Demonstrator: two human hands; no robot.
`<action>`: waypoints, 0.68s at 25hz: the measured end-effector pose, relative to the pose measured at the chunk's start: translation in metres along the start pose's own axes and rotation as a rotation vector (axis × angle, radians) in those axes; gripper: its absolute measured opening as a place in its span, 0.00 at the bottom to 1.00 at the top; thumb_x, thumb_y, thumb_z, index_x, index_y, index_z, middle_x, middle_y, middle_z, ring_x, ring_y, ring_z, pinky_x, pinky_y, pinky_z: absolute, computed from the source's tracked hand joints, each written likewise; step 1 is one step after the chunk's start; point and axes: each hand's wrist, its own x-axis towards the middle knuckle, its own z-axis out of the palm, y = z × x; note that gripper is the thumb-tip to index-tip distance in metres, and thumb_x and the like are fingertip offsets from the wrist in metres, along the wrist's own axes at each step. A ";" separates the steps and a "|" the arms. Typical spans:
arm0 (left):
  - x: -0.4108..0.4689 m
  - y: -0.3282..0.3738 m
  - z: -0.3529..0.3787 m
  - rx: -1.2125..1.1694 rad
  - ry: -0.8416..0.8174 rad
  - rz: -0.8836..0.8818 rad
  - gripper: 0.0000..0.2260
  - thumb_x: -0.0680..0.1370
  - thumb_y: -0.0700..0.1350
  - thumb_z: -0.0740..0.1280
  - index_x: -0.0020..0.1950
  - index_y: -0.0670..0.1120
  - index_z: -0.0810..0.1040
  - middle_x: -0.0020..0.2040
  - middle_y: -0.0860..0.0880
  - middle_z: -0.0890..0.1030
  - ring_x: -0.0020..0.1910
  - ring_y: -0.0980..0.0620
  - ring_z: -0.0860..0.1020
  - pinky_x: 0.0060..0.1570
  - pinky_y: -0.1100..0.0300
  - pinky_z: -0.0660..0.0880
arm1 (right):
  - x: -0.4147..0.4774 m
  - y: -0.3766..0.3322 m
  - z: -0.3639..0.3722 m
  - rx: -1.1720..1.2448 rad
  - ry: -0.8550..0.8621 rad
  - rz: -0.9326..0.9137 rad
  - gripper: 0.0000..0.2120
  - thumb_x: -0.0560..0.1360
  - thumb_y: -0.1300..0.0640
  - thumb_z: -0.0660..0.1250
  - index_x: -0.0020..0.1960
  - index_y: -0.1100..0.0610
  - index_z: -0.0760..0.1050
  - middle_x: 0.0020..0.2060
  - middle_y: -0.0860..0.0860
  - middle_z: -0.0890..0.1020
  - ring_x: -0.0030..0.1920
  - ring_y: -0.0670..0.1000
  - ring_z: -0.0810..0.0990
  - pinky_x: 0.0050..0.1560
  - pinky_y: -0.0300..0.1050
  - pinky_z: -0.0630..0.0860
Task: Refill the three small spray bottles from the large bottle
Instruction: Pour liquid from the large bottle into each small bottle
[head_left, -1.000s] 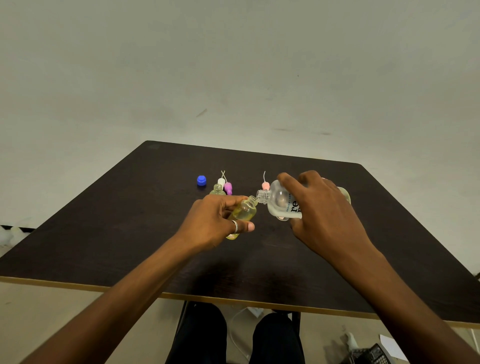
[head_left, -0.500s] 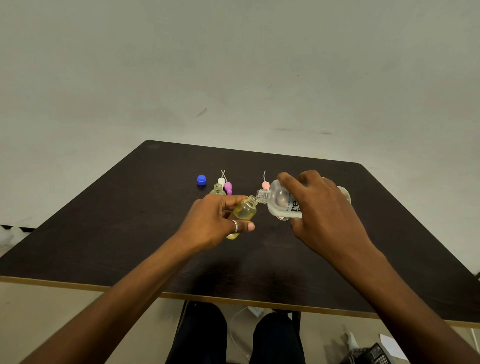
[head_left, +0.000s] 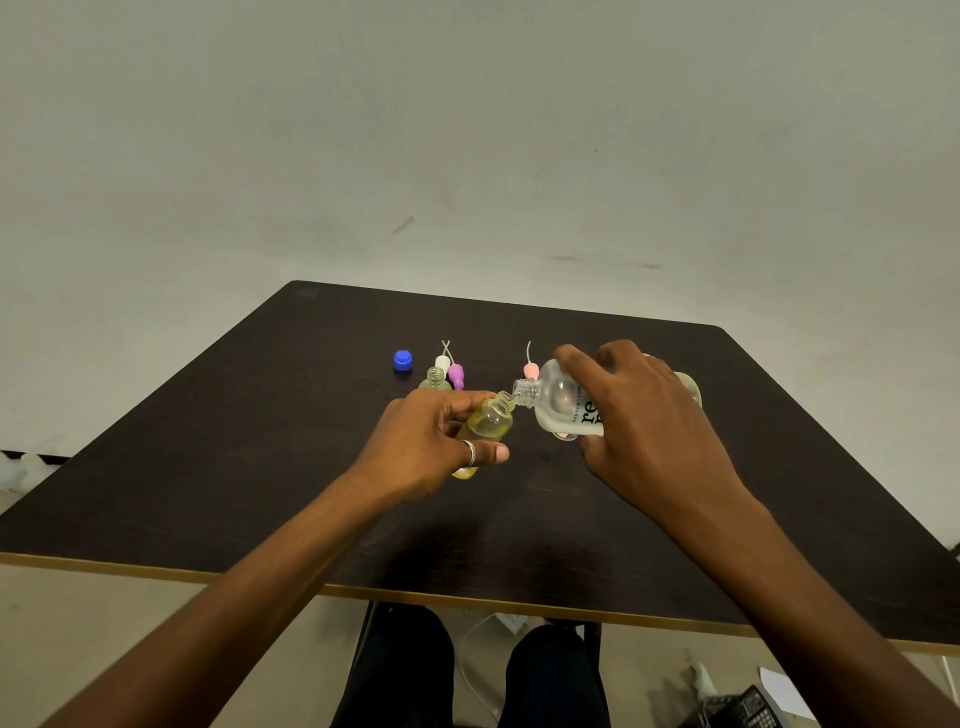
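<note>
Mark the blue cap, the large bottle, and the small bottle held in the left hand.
blue cap (head_left: 402, 359), head view, its top.
large bottle (head_left: 558, 397), head view, clear shoulder by the neck.
held small bottle (head_left: 491, 422), head view, its yellowish body.

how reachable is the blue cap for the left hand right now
Not right away, probably. The left hand grips the small bottle at the mouth of the large bottle, so it is busy. The blue cap itself lies in the open.
</note>
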 end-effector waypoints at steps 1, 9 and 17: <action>0.000 0.000 0.000 -0.004 0.000 0.000 0.26 0.70 0.48 0.77 0.67 0.55 0.78 0.56 0.56 0.84 0.56 0.63 0.80 0.63 0.59 0.75 | 0.000 0.000 0.000 -0.002 0.001 -0.001 0.37 0.65 0.57 0.77 0.70 0.46 0.67 0.55 0.53 0.76 0.53 0.57 0.77 0.47 0.47 0.71; -0.001 0.000 0.000 -0.004 0.000 -0.002 0.25 0.70 0.48 0.77 0.67 0.55 0.78 0.57 0.56 0.84 0.56 0.62 0.80 0.64 0.58 0.75 | 0.000 0.000 0.000 -0.003 0.001 0.003 0.37 0.65 0.57 0.77 0.70 0.46 0.67 0.55 0.52 0.76 0.53 0.56 0.77 0.46 0.46 0.71; -0.001 0.001 -0.001 -0.001 0.004 0.002 0.25 0.70 0.48 0.77 0.66 0.55 0.78 0.56 0.57 0.84 0.54 0.63 0.81 0.62 0.62 0.75 | 0.000 -0.001 -0.002 -0.001 -0.002 0.005 0.35 0.65 0.59 0.76 0.69 0.46 0.67 0.55 0.53 0.75 0.53 0.57 0.76 0.46 0.46 0.69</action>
